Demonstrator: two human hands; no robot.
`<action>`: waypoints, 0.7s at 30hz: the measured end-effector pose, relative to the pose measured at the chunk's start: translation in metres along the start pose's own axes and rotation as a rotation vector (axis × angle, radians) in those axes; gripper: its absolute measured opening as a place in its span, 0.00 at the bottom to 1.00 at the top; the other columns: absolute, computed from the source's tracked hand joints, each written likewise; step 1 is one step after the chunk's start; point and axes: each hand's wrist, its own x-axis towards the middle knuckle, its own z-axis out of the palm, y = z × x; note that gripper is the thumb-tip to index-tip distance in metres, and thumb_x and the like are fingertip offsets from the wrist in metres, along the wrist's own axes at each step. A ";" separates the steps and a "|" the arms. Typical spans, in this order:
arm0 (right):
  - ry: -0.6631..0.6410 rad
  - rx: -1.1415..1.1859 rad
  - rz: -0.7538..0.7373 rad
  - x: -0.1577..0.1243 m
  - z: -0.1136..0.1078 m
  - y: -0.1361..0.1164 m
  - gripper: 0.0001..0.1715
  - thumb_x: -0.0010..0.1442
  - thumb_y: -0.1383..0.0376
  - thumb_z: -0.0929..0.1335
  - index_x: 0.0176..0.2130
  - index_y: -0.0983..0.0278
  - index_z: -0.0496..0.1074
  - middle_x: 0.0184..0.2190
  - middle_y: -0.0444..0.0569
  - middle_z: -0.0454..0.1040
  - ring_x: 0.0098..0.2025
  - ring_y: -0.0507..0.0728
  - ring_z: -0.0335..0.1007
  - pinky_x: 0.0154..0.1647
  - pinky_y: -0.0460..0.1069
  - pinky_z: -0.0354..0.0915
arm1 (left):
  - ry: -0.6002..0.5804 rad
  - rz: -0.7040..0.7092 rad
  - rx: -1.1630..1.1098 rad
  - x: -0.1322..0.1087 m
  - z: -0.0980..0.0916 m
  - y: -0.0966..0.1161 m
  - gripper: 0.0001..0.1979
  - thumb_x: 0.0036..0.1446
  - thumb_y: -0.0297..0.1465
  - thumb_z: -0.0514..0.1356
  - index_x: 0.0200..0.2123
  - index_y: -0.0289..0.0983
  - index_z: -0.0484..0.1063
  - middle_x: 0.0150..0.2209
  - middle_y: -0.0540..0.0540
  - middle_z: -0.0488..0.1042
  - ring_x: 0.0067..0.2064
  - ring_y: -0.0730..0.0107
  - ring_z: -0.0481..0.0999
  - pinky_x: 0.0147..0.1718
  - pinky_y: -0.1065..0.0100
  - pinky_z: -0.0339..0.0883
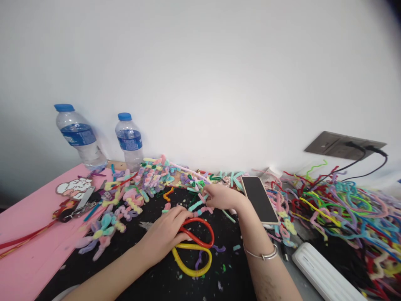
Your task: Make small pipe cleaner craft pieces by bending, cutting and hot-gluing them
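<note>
My left hand (169, 228) is closed over the middle of a pair of scissors, which lies low on the black tabletop. Its red handle loop (206, 223) and yellow handle loop (194, 274) stick out to the right. The palm hides the pivot, and a grey blade tip (145, 225) seems to show on the far side. Farther back, my right hand (219, 196) has its fingers bent down and pinched at a short pink pipe cleaner piece (202, 198). Mint and pink pieces lie around those fingertips.
Two water bottles (130, 142) stand against the wall at left, beside pink sheets (28, 217). Twisted pastel pipe cleaners (134, 200) are heaped along the back. At right are a phone (260, 200), a white power bank-like box (326, 271), a tangled pipe cleaner pile (351, 209) and a wall socket (335, 144).
</note>
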 end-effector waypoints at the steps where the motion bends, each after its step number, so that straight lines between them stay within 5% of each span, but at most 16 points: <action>1: 0.063 0.003 0.016 -0.003 -0.004 0.001 0.07 0.48 0.71 0.65 0.32 0.65 0.68 0.27 0.45 0.71 0.28 0.52 0.64 0.26 0.44 0.54 | 0.004 -0.002 -0.007 0.000 0.000 0.000 0.13 0.57 0.31 0.57 0.46 0.42 0.64 0.45 0.46 0.68 0.45 0.61 0.69 0.43 0.64 0.63; 9: 0.657 0.299 0.247 0.000 -0.011 0.008 0.09 0.52 0.67 0.63 0.36 0.64 0.65 0.28 0.45 0.70 0.30 0.54 0.66 0.28 0.45 0.57 | 0.008 -0.014 -0.013 0.000 0.002 -0.003 0.12 0.57 0.32 0.57 0.45 0.42 0.63 0.45 0.46 0.67 0.44 0.62 0.70 0.42 0.64 0.64; 13: 0.771 0.365 0.322 0.016 0.000 0.012 0.20 0.53 0.66 0.62 0.47 0.68 0.61 0.37 0.53 0.73 0.31 0.55 0.69 0.30 0.46 0.61 | 0.024 0.001 -0.002 0.000 0.003 -0.004 0.13 0.56 0.31 0.57 0.46 0.42 0.63 0.46 0.46 0.67 0.44 0.62 0.71 0.41 0.64 0.65; 16: 0.867 0.304 0.333 0.014 0.001 0.008 0.30 0.52 0.66 0.64 0.54 0.70 0.56 0.50 0.63 0.65 0.38 0.57 0.70 0.38 0.50 0.62 | 0.035 0.010 0.016 0.001 0.003 -0.004 0.13 0.56 0.31 0.58 0.45 0.41 0.64 0.45 0.46 0.68 0.43 0.62 0.71 0.41 0.65 0.65; 18: 0.846 0.184 0.300 0.008 -0.002 0.003 0.27 0.52 0.66 0.65 0.52 0.69 0.61 0.50 0.62 0.66 0.42 0.59 0.69 0.41 0.51 0.61 | 0.043 0.022 0.026 0.001 0.003 -0.004 0.13 0.56 0.31 0.58 0.45 0.41 0.64 0.45 0.46 0.68 0.43 0.62 0.71 0.40 0.65 0.65; 21: 0.563 0.108 0.206 -0.001 -0.005 -0.004 0.12 0.53 0.66 0.65 0.39 0.65 0.71 0.36 0.51 0.75 0.38 0.56 0.70 0.36 0.46 0.61 | 0.046 0.048 0.036 0.001 0.003 -0.003 0.13 0.56 0.31 0.58 0.46 0.41 0.63 0.44 0.46 0.70 0.44 0.62 0.71 0.41 0.66 0.65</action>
